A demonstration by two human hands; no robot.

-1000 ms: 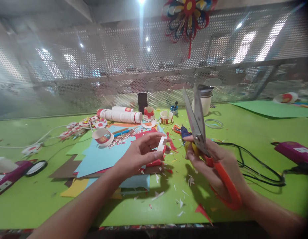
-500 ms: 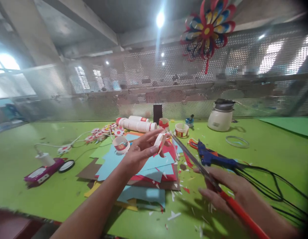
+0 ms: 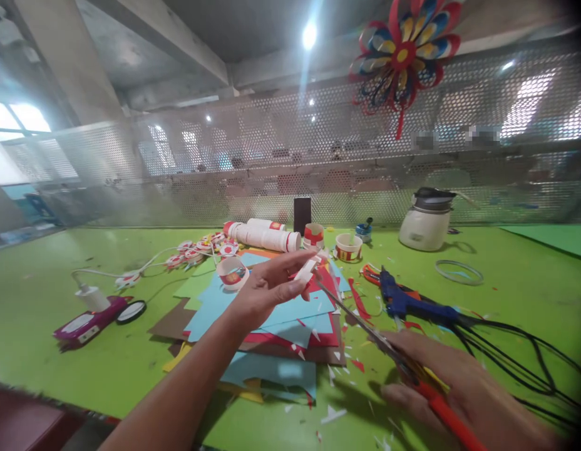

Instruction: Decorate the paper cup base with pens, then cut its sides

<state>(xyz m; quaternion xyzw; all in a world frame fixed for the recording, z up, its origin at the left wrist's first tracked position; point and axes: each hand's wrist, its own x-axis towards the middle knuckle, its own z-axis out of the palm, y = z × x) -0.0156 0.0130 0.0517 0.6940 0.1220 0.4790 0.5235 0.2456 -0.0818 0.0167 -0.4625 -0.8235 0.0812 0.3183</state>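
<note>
My left hand (image 3: 265,289) is raised over a stack of coloured paper (image 3: 267,313). Its thumb and fingers pinch a small white piece of paper cup (image 3: 307,270). From the lower right, my right hand (image 3: 452,376) grips red-handled scissors (image 3: 424,391). Their long metal blades point up and left, with the tips close to the white piece; whether they touch it I cannot tell. A cut paper cup ring (image 3: 233,274) lies on the stack, left of my left hand. White and red paper scraps (image 3: 332,413) are scattered below.
A blue glue gun (image 3: 407,300) with black cables lies at the right. Stacked paper cups (image 3: 265,237), a cut cup (image 3: 348,247) and a white jug (image 3: 424,222) stand farther back. A purple power strip (image 3: 91,319) sits at the left. A paper flower (image 3: 403,56) hangs above.
The scissor tips have dropped a little, from above the white piece to its lower right side. The white piece has turned slightly in my left hand. The whole view has shifted a little.
</note>
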